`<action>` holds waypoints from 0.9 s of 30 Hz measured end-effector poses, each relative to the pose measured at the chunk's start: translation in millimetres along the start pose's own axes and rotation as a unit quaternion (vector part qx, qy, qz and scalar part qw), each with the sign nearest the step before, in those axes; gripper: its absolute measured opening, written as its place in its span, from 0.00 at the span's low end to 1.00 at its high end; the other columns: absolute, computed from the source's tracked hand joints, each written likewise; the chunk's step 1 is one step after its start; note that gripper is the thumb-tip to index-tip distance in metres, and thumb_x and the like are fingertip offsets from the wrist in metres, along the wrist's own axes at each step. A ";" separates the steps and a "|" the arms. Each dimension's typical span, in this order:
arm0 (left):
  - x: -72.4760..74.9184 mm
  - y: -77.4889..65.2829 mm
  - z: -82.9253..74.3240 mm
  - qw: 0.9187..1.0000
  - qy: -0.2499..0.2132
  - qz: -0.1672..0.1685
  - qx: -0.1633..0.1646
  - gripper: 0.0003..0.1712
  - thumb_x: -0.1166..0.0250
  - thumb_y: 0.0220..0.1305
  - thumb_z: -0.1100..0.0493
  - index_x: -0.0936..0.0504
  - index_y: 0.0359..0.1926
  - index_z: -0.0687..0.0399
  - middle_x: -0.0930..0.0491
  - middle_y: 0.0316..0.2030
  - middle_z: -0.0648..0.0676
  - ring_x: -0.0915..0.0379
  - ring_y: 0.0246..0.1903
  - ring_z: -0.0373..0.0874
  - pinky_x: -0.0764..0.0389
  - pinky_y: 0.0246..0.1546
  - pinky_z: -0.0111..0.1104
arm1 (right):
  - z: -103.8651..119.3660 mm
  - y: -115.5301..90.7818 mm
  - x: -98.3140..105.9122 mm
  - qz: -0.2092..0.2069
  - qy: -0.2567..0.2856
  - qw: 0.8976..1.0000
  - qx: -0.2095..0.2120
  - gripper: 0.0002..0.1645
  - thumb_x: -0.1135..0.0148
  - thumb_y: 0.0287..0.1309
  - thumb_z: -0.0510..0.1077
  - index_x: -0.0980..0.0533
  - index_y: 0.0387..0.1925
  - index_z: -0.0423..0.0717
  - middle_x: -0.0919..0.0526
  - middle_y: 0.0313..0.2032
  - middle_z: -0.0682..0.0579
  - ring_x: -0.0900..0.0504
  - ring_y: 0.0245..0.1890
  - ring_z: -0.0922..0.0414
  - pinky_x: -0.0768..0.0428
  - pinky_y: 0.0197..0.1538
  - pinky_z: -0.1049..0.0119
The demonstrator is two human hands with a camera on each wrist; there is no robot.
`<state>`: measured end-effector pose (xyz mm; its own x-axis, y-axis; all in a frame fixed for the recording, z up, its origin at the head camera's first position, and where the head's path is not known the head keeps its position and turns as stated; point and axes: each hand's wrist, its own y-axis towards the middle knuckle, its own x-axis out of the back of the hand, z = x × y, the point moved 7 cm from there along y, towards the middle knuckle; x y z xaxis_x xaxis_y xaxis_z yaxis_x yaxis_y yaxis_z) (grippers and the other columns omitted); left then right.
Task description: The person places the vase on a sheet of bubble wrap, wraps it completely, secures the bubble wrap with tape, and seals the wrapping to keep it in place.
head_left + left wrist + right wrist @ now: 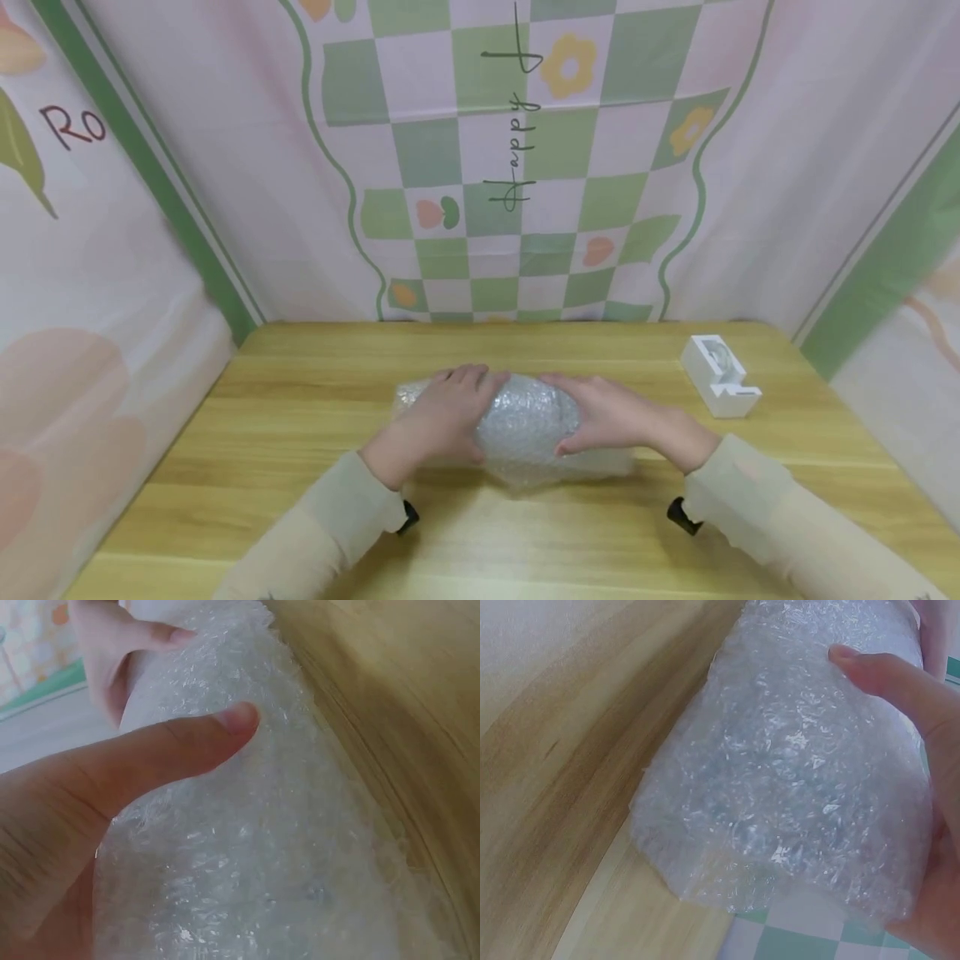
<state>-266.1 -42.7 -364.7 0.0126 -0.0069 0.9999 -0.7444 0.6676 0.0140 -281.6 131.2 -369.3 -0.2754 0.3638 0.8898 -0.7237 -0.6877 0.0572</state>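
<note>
Translucent, cylindrical plastic bubble-wrap roll (525, 425), over a yellowish wooden tabletop (525, 546), is gripped by bare left hand (444, 414) and right hand (609, 414); probably light, soft, slippery, best cradled near its 2 ends.

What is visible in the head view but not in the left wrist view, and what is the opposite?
Only the head view: the white box, the dark lettering and both sleeves.
Only the left wrist view: a clear left thumbnail.
Both: the bubble wrap, gripped by left hand and right hand, the table and printed cloth.
</note>
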 end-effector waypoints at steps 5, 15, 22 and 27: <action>-2.6 0.2 -1.3 1.000 0.009 -0.008 0.007 0.70 0.16 0.41 0.36 0.45 0.79 0.54 0.35 0.71 0.64 0.38 0.70 0.58 0.34 0.70 0.51 | -0.5 0.6 0.7 0.005 0.005 1.000 -0.001 0.59 0.15 0.41 0.50 0.35 0.70 0.32 0.18 0.54 0.33 0.15 0.48 0.41 0.13 0.46 0.50; -8.4 3.6 6.4 0.999 0.009 -0.033 -0.009 0.66 0.19 0.45 0.36 0.43 0.78 0.53 0.31 0.67 0.61 0.32 0.65 0.58 0.28 0.65 0.53 | -4.7 4.9 1.5 0.014 0.019 1.000 -0.008 0.57 0.16 0.40 0.52 0.33 0.70 0.36 0.18 0.55 0.36 0.16 0.49 0.41 0.13 0.45 0.49; -8.5 6.2 11.8 1.000 -0.011 -0.018 -0.014 0.68 0.17 0.40 0.36 0.42 0.77 0.51 0.29 0.66 0.61 0.30 0.62 0.58 0.26 0.62 0.53 | -7.6 8.5 1.1 0.051 0.048 0.997 -0.018 0.58 0.17 0.40 0.52 0.34 0.71 0.37 0.18 0.54 0.38 0.16 0.47 0.44 0.13 0.43 0.53; -6.6 7.4 13.1 0.999 -0.043 0.003 -0.018 0.67 0.17 0.38 0.36 0.40 0.76 0.48 0.27 0.64 0.59 0.28 0.59 0.56 0.24 0.57 0.51 | -11.4 7.8 0.9 0.078 0.083 0.993 -0.037 0.59 0.18 0.41 0.53 0.36 0.73 0.38 0.20 0.56 0.39 0.18 0.49 0.46 0.14 0.46 0.51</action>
<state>-280.5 -47.5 -371.2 -0.0497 -0.0658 0.9966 -0.7201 0.6938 0.0099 -294.8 133.4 -373.2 -0.4837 0.3587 0.7983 -0.7065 -0.6984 -0.1143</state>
